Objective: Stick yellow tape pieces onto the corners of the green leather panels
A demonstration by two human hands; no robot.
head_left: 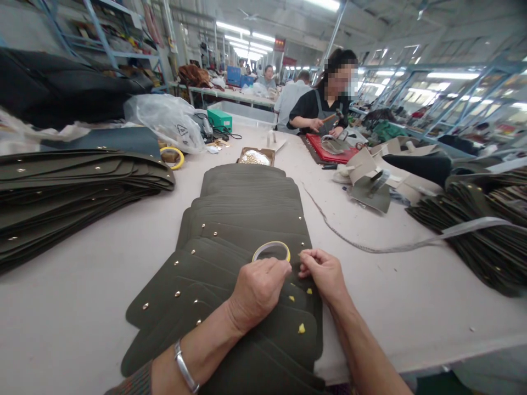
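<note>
My left hand [257,288] is closed round a roll of tape [272,251] with a yellow rim, held over a fanned row of dark olive leather pieces [247,219] studded with small brass rivets. My right hand [323,271] sits just beside it, fingers pinched together at the tape's edge; what they hold is too small to make out. A silver bracelet circles my left wrist. Small yellow scraps [302,328] lie on the nearest pieces.
A tall stack of the same olive pieces [74,192] lies at left, another pile [486,230] at right. A grey strap [370,247] trails across the white table [82,296]. A small box of metal fittings [256,156] stands farther back. A co-worker hammers on a red mat [329,151].
</note>
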